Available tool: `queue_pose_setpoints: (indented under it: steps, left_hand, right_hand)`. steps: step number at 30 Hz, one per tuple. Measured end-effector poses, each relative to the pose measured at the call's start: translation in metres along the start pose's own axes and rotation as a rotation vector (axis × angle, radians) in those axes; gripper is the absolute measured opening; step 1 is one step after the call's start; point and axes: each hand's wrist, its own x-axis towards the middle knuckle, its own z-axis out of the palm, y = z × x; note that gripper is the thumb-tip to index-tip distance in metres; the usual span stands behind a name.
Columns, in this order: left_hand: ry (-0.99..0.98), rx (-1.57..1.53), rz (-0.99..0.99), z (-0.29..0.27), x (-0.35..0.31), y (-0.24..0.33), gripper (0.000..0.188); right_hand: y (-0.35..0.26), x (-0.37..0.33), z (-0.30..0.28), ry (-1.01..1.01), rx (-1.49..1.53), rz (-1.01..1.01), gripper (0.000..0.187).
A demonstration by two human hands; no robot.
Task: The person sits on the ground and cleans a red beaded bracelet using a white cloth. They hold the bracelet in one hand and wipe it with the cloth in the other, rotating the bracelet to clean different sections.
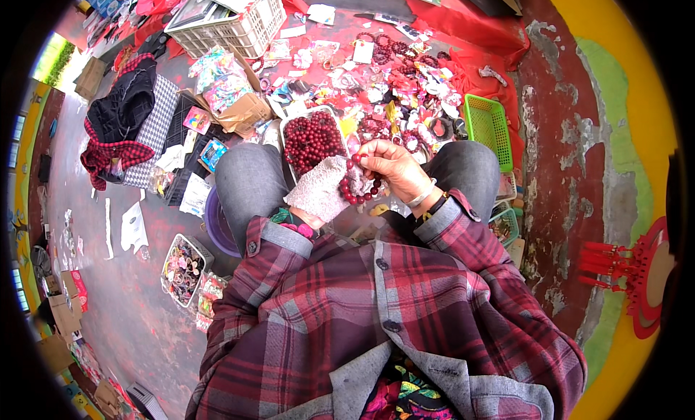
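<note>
A dark red beaded bracelet (357,197) hangs in a loop between my hands, above my lap. My left hand (318,190) is covered by a pale pink fuzzy cloth or glove; I cannot tell which. Its fingers close around the left side of the bracelet. Bare and bent, the fingers of my right hand (398,170) pinch the bracelet's upper beads. Just beyond my left hand, a white tray (285,146) is heaped with loose dark red round beads (313,139).
Beaded bracelets (391,47) and small packets cover the red cloth ahead. A green basket (486,127) stands at right, a white crate (242,32) far left. A purple basin (217,221) and a white bin (184,268) of small items sit by my left leg.
</note>
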Motion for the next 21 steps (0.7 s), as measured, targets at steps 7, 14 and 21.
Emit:
queue_pose_setpoints:
  steps: [7,14,21]
  left_hand:
    - [-0.024,0.218,-0.010,-0.002,-0.001,-0.015,0.020]
    - [0.049,0.586,0.132,0.000,-0.003,0.023,0.023]
    - [0.087,-0.971,-0.254,0.011,-0.003,0.006,0.020]
  right_hand:
    - [-0.001,-0.001,0.005,-0.007,0.041,-0.037,0.011]
    - [-0.002,-0.001,0.004,0.002,0.004,-0.027,0.009]
    - [0.001,0.000,0.004,0.070,-0.114,0.014,0.008]
